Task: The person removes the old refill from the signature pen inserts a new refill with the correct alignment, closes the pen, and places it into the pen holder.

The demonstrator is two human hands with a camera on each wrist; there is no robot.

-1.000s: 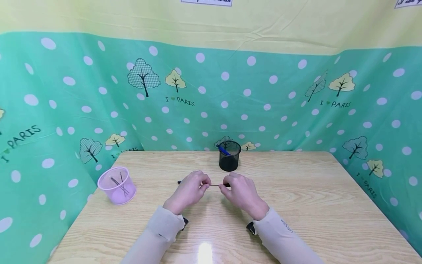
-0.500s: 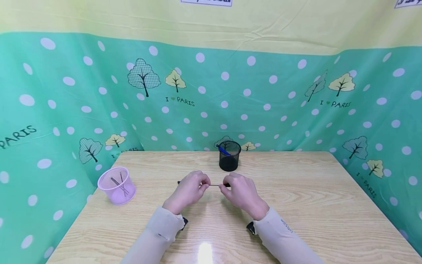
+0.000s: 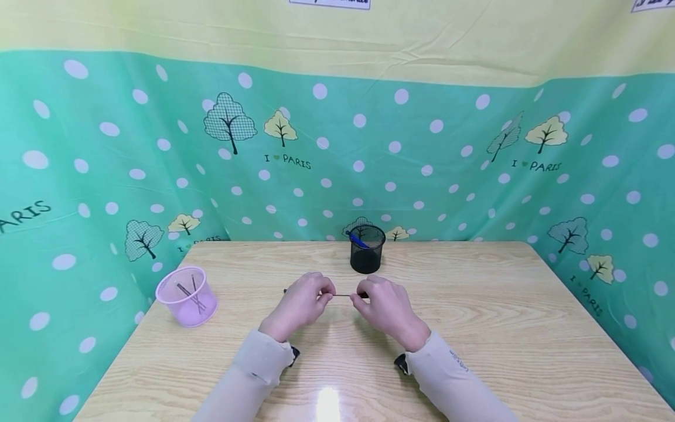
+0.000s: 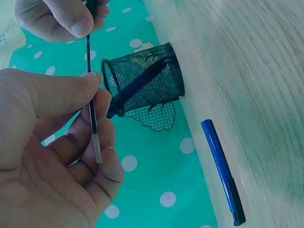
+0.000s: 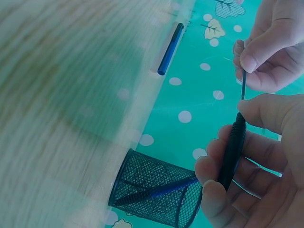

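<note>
My left hand (image 3: 299, 305) pinches a thin dark pen refill (image 4: 89, 61) between thumb and index finger; its clear end (image 4: 97, 149) reaches past the fingers. My right hand (image 3: 387, 305) holds the black front barrel (image 5: 232, 149) of a pen, its ridged grip towards the thumb. The refill runs between the two hands, and its other end meets the barrel at my right thumb. A blue barrel with a black clip (image 4: 222, 173) lies on the table, mostly hidden behind my left hand in the head view.
A black mesh pen cup (image 3: 366, 258) with a blue pen (image 3: 358, 240) in it stands beyond the hands. To the left, a lilac mesh cup (image 3: 190, 310) holds several thin refills (image 3: 194, 296). A polka-dot curtain (image 3: 295, 193) surrounds the wooden table (image 3: 501, 305).
My left hand has shifted very slightly left, with its pinch on the refill kept. The right hand holds still. The curtain at the left has swayed a little.
</note>
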